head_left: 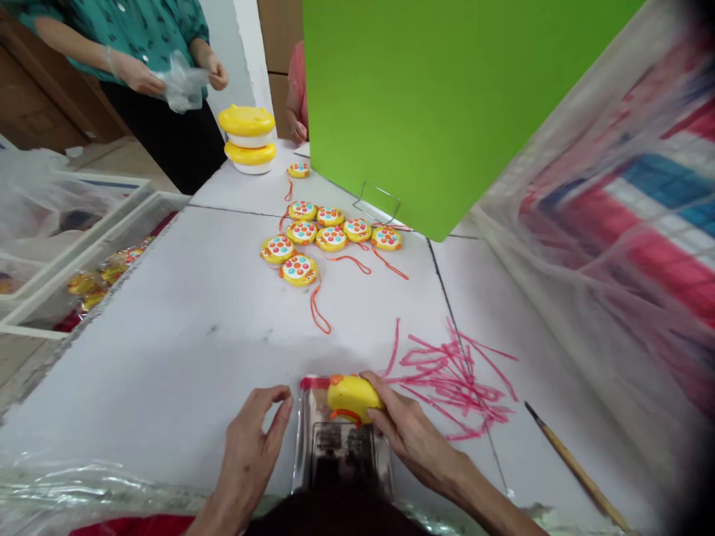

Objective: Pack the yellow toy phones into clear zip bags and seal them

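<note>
My right hand [410,424] grips a yellow duck-shaped toy [351,397] with orange trim, its plain yellow side facing up. Beneath the toy lies a clear plastic bag [304,439] with a red top edge and dark print. My left hand [254,439] is beside the bag's left edge, thumb and fingers apart, holding nothing. Farther up the table sit several similar yellow toys [299,269] with coloured buttons facing up, some with orange cord loops [318,311].
Pink plastic strips [452,380] lie in a heap at right, near a wooden-handled tool [575,465]. A green board [447,97] stands behind. Yellow-and-white containers [249,152] are stacked at the back left. White crates [33,320] stand at left. A person [139,67] handles clear plastic.
</note>
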`<state>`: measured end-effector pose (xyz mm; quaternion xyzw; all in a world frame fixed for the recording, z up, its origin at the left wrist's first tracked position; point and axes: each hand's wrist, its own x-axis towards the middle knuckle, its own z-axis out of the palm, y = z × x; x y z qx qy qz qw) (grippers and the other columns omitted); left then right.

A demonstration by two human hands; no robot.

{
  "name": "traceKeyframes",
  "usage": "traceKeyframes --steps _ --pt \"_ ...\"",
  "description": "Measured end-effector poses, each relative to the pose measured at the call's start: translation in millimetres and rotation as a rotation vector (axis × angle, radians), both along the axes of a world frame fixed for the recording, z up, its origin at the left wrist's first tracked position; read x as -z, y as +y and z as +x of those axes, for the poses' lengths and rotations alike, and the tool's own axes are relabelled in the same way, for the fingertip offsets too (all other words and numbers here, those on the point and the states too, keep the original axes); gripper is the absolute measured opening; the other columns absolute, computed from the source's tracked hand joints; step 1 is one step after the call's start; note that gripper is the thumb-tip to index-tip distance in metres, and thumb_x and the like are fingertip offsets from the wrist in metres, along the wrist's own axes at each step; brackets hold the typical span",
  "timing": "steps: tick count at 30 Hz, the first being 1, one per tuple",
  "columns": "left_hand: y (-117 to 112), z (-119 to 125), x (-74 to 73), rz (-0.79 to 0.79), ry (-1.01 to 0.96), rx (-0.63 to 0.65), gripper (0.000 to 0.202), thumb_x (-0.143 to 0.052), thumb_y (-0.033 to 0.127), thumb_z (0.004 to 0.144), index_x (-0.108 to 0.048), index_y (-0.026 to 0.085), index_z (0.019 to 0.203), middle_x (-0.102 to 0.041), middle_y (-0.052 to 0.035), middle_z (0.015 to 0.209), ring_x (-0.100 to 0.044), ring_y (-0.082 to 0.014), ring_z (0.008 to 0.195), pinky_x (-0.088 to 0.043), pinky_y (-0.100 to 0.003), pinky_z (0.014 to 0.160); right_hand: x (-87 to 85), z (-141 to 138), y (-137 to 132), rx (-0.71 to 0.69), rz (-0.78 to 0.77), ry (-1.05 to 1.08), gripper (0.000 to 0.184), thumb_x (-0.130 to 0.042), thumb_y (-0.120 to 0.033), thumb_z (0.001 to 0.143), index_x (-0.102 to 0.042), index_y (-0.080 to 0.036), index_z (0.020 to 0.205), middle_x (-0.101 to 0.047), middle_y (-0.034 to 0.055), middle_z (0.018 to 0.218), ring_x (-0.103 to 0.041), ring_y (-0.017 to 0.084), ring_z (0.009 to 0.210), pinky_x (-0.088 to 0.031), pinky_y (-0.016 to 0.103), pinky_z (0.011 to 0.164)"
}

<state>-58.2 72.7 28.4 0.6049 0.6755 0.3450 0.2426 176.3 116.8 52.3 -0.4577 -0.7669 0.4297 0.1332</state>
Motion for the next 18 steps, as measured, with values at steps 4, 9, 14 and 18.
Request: traceKeyframes --steps 4,9,14,18 --pt "15.3 14.3 -2.3 -0.37 -0.386 0.081 0.025 -0.045 0.034 0.083 -0.059 0.016 0.093 -0.067 -0.0041 0.076 -0.062 -0.0174 0.068 -0.048 -0.026 0.061 -2.8 -2.3 1.9 -0.041 0.058 0.008 0.043 -0.036 -0.024 0.092 -0.031 -0.023 0.134 -0.058 0.0085 0.115 -0.058 0.018 0.096 -0.046 0.029 0.083" --pt "26.4 33.9 -1.0 -0.32 -0.478 0.097 0.022 -0.044 0.032 0.083 -0.056 0.016 0.074 -0.063 -0.0022 0.068 -0.059 -0.0163 0.065 -0.045 -0.025 0.06 -13.8 -2.3 13.4 -0.194 0.217 -0.241 0.032 -0.033 -0.027 0.093 -0.052 -0.022 0.119 -0.064 0.008 0.096 -0.061 0.019 0.081 -0.048 0.03 0.073" --pt "26.7 34.3 -1.1 -0.372 -0.636 0.109 0.024 -0.044 0.036 0.084 -0.053 0.017 0.074 -0.064 -0.0033 0.071 -0.06 -0.0173 0.068 -0.048 -0.026 0.062 -12.5 -12.5 19.3 -0.362 0.344 -0.387 0.028 -0.044 -0.025 0.09 -0.063 -0.017 0.071 -0.061 0.004 0.073 -0.058 0.015 0.065 -0.043 0.024 0.06" --pt "22.4 32.5 2.0 -0.399 -0.736 0.109 0.026 -0.044 0.036 0.084 -0.058 0.015 0.086 -0.066 -0.0054 0.081 -0.061 -0.018 0.074 -0.049 -0.029 0.068 -5.9 -30.7 19.6 -0.193 0.433 -0.33 0.017 -0.047 -0.023 0.089 -0.062 -0.019 0.084 -0.06 0.0034 0.08 -0.057 0.015 0.076 -0.041 0.023 0.062"
